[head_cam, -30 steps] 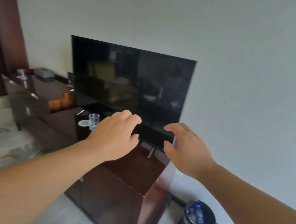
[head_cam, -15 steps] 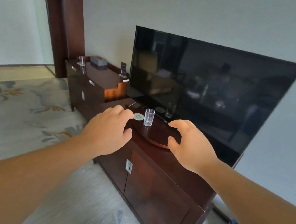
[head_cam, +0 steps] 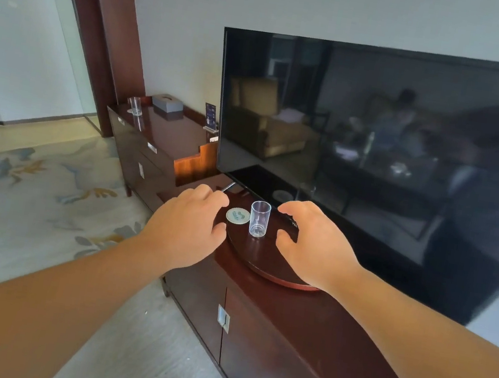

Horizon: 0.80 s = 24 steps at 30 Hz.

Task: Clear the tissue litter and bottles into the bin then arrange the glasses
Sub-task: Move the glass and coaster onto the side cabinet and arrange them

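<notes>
Either side of the upright glass [head_cam: 259, 218], left hand [head_cam: 184, 231] and right hand [head_cam: 314, 248], fingers loosely bent, holding nothing, coaster [head_cam: 238, 215] just left of the glass

Hotel-type guest room. Flat-screen TV [head_cam: 378, 150] at 1 o'clock on long dark-wood worktop [head_cam: 334, 326]; tissue box [head_cam: 167, 103], info card [head_cam: 210, 116], drinking glass [head_cam: 135, 105] at 11; patterned carpet [head_cam: 29, 186] at 9.

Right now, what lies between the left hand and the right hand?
In the head view, a clear glass stands upright between the left hand and right hand, with a round coaster on its left, both on the tray.
</notes>
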Motion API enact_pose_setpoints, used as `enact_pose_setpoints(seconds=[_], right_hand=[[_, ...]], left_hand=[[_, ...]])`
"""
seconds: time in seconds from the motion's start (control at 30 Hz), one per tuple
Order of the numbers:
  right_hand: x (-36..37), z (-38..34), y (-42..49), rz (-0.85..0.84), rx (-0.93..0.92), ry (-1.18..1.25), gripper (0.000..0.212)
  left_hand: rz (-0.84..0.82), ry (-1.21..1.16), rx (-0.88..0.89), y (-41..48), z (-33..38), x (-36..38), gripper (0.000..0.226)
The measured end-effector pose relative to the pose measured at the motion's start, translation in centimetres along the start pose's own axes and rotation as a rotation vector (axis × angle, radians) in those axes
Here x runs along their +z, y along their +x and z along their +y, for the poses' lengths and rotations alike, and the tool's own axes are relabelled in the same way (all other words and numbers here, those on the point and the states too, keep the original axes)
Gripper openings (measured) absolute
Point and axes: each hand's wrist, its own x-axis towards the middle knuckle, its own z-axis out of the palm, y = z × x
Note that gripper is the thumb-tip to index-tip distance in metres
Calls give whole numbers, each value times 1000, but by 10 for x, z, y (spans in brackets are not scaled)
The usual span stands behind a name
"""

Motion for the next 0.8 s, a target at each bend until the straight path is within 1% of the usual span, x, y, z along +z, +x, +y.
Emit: enact_pose_setpoints(seconds=[0.13, 0.37, 0.53, 0.6, 0.7, 0.8], right_hand=[[13, 24, 37, -20, 22, 34, 37], [45, 55, 81, -69, 92, 29, 42], [78, 73, 116, -103, 179, 23, 50], [96, 80, 134, -108, 222, 17, 57], [122, 87, 159, -123, 311, 12, 69], [149, 90, 185, -141, 405, 21, 75]], left_hand=[[-27, -9, 2, 40, -7, 26, 37], [-64, -34, 21, 100, -35, 72, 35], [-112, -53, 53, 140, -69, 114, 34], [-144, -71, 75, 158, -88, 133, 35], [-183, -92, 117, 187, -119, 159, 36], [-239, -107, 166, 218, -150, 184, 37]])
